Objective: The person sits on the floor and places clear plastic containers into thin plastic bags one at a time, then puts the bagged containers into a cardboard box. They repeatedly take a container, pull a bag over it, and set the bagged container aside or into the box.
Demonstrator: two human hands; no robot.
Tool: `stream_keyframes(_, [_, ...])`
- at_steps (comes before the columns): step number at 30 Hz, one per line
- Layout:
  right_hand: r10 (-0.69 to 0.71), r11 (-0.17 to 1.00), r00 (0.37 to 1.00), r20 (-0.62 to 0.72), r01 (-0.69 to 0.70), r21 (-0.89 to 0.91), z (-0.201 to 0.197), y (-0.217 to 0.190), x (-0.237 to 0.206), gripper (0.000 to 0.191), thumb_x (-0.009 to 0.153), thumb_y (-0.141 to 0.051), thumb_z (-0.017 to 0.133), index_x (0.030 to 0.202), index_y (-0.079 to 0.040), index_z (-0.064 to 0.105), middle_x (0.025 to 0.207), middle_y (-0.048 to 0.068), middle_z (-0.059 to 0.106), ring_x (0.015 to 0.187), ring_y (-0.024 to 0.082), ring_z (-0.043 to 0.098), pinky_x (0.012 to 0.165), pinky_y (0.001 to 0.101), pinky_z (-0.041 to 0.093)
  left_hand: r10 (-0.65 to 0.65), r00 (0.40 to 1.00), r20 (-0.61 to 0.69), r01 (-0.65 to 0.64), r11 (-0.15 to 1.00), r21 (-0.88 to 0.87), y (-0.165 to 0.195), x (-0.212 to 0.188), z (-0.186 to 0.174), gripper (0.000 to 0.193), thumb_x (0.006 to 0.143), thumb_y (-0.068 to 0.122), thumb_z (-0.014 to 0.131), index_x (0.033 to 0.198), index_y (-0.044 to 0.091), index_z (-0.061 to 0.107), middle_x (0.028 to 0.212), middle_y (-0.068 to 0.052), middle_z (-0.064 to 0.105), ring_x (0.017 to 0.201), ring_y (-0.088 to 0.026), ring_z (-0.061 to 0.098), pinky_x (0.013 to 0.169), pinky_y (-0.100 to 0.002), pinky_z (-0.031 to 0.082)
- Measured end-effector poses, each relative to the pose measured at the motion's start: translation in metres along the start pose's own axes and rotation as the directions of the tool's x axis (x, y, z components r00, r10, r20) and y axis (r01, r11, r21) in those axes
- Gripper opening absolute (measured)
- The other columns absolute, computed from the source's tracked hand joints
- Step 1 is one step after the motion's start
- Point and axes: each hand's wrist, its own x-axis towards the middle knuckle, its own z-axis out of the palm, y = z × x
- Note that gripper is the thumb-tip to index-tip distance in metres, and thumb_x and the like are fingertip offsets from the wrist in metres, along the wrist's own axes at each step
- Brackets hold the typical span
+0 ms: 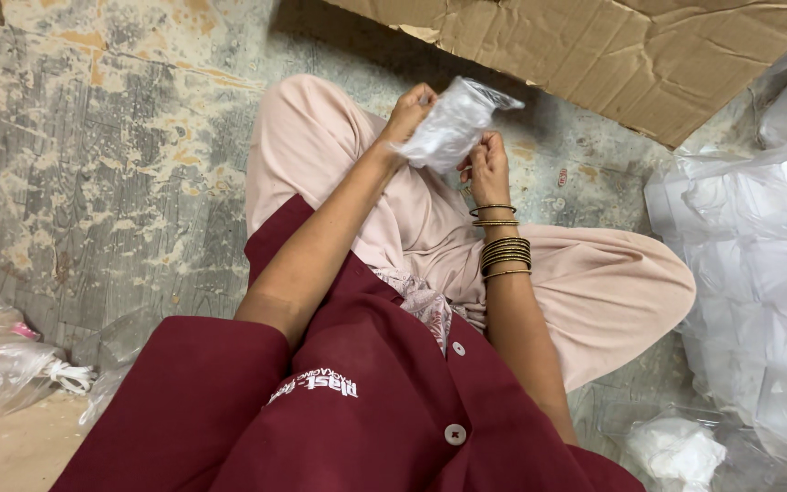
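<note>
I sit cross-legged on the floor in a maroon top and pale pink trousers. Both hands are raised over my lap and hold one small clear plastic bag (453,123) with something whitish inside. My left hand (407,114) grips the bag's left edge from above. My right hand (489,169), with several gold bangles on the wrist, pinches the bag's lower right side. What the bag contains is too blurred to tell.
A flattened brown cardboard sheet (630,55) lies ahead on the worn grey floor. A heap of clear plastic bags with white contents (758,273) fills the right side. Another white-filled bag (676,451) sits near my right knee. A crumpled plastic bag with white cord (15,360) lies at the left.
</note>
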Motion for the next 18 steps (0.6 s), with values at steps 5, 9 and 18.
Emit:
stream_keyframes(5, [0.012, 0.999, 0.997, -0.076, -0.010, 0.033, -0.001, 0.000, 0.000, 0.007, 0.108, -0.014, 0.047, 0.106, -0.010, 0.052, 0.094, -0.001, 0.058, 0.080, 0.006, 0.060, 0.066, 0.0218, 0.052, -0.246, 0.968, 0.050, 0.250, 0.932, -0.263, 0.003, 0.003, -0.002, 0.005, 0.094, 0.000, 0.063, 0.095, 0.004, 0.061, 0.085, -0.005, 0.065, 0.073, -0.016, 0.067, 0.071, -0.032, 0.060])
stream_keyframes(9, [0.013, 0.865, 1.000, 0.024, -0.023, 0.501, -0.015, 0.018, 0.001, 0.007, 0.110, -0.020, 0.048, 0.108, -0.013, 0.050, 0.098, 0.000, 0.060, 0.089, 0.009, 0.060, 0.081, 0.0236, 0.053, -0.445, 0.880, 0.168, 0.474, 0.799, -0.370, 0.008, -0.003, -0.003, 0.009, 0.096, 0.014, 0.059, 0.094, 0.005, 0.062, 0.082, -0.005, 0.065, 0.068, -0.016, 0.064, 0.065, -0.032, 0.056])
stream_keyframes(18, [0.239, 0.796, 0.924, 0.298, -0.362, 0.485, -0.038, 0.051, -0.014, 0.061, 0.096, -0.047, 0.062, 0.146, -0.018, 0.044, 0.121, -0.003, 0.060, 0.098, 0.010, 0.061, 0.076, 0.0273, 0.054, -0.415, 0.879, 0.234, 0.437, 0.898, -0.049, -0.018, -0.022, -0.026, 0.019, 0.101, 0.024, 0.062, 0.093, 0.007, 0.063, 0.077, 0.000, 0.059, 0.062, -0.010, 0.051, 0.056, -0.028, 0.042])
